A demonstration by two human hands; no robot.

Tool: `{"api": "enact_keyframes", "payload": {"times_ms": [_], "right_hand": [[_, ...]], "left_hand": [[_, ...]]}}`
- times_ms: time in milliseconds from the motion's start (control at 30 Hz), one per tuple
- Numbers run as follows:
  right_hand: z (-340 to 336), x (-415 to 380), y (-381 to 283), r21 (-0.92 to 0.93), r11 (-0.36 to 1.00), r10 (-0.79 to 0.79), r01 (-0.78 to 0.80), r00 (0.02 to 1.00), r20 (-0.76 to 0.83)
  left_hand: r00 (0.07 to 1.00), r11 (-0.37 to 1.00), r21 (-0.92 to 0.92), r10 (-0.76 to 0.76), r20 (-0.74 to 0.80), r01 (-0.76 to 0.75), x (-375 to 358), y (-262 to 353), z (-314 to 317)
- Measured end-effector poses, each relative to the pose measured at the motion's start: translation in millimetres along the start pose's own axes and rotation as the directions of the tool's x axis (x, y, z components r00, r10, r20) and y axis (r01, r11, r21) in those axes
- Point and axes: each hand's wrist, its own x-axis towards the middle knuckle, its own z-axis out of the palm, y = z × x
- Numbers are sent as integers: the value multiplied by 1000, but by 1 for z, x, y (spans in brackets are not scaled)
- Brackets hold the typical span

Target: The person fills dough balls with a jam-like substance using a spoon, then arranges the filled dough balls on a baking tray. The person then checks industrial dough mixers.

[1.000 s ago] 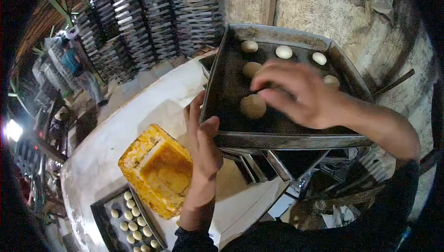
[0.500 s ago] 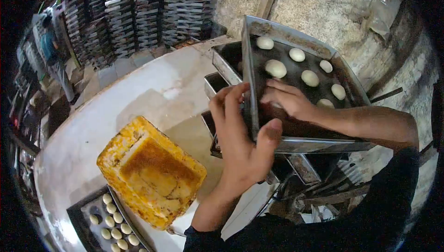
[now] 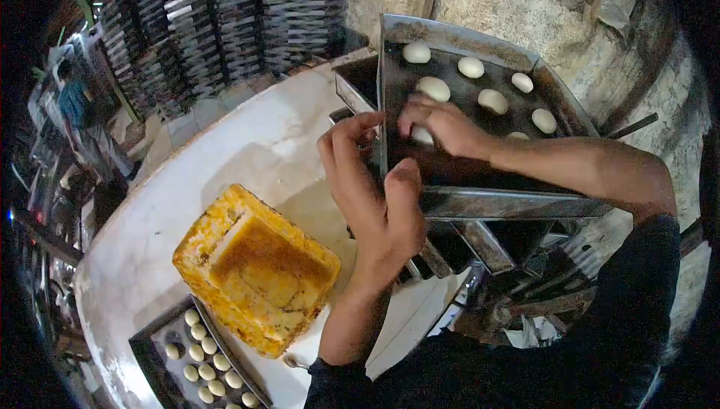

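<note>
In the head view a dark metal baking tray holds several pale round dough balls, spaced apart. My right hand reaches into the tray with its fingers curled over a dough ball, which shows partly beneath the palm. At the tray's left wall is my left hand. Its fingers are spread, the thumb stands apart, and the fingertips reach the outside of that wall. Nothing shows inside the left palm.
More metal trays are stacked crosswise under this one. On the white table sit a yellow-coated rectangular container and, lower left, another tray of small dough balls. A person stands far left. A rough wall rises behind.
My right hand has moved slightly left and up in view, its fingers now over a visible dough ball. The whole tray appears a little higher and further left. My left hand stays by its wall.
</note>
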Motion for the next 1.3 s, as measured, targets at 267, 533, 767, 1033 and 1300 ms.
{"api": "enact_keyframes", "payload": {"times_ms": [267, 533, 767, 1033, 1300], "right_hand": [[-46, -4, -10, 687, 439, 400, -578, 811, 427], [-63, -17, -9, 670, 323, 429, -668, 734, 526], [-159, -94, -87, -120, 992, 28, -32, 999, -30], [-133, -231, -88, -290, 874, 236, -389, 864, -446], [4, -306, -142, 203, 913, -59, 353, 608, -792]], "left_hand": [[999, 1000, 12, 16, -42, -16, 2, 1, 6], [995, 989, 148, 28, -99, -13, -4, 4, 7], [978, 918, 350, 208, -25, -186, 28, -32, -8], [846, 840, 149, -532, 40, 522, -8, 9, 11], [980, 729, 675, 195, -47, -112, -208, 5, -58]]}}
